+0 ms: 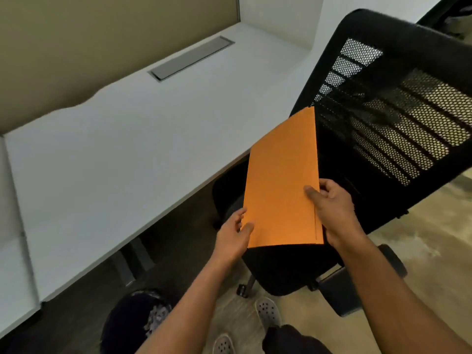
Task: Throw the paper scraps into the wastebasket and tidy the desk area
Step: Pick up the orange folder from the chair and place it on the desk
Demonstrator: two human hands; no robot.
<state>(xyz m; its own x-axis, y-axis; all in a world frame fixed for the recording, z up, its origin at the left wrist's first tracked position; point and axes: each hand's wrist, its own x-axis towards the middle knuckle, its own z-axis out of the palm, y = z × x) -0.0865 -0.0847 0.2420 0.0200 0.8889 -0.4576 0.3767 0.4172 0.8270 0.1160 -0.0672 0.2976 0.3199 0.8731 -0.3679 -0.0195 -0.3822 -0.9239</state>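
An orange folder (279, 180) is held in the air over the seat of a black office chair (388, 118), just off the white desk's (115, 159) front edge. My right hand (332, 210) grips its lower right edge, thumb on top. My left hand (235, 232) holds its lower left corner, thumb on the face. A dark wastebasket (135, 320) stands on the floor at the bottom left, under my left forearm, with pale paper scraps (157, 316) inside it.
A grey cable hatch (191, 57) is set into the desk near the tan partition (89, 42). The chair's mesh back leans at the right, its armrest (362, 282) low right. Desk legs (127, 264) stand under the top. My shoes (268, 311) are on the wood-look floor.
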